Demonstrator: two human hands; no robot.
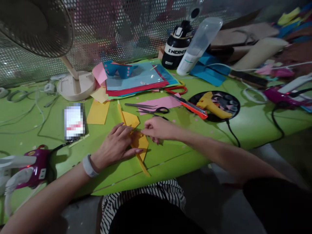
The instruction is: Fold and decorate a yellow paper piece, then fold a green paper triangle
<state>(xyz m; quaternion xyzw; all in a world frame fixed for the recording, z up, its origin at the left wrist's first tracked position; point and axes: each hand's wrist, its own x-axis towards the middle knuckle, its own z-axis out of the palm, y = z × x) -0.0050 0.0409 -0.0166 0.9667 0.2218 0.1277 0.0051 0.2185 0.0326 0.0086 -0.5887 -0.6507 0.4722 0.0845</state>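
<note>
A yellow paper shape with a long narrow strip along its left side lies on the green table. My left hand rests on its left part with the fingers apart, pressing the paper down. At the paper's right edge is my right hand, its fingers closed in a pinch; what is between the fingertips is too small to make out. Just beyond the hands lie tweezers, black scissors and a pink paper strip.
Back left stands a fan, with a phone nearer. Stacked sheets lie behind the tools. To the right are an orange cutter, a yellow glue gun on a black plate, and a bottle. Power strips sit at both sides.
</note>
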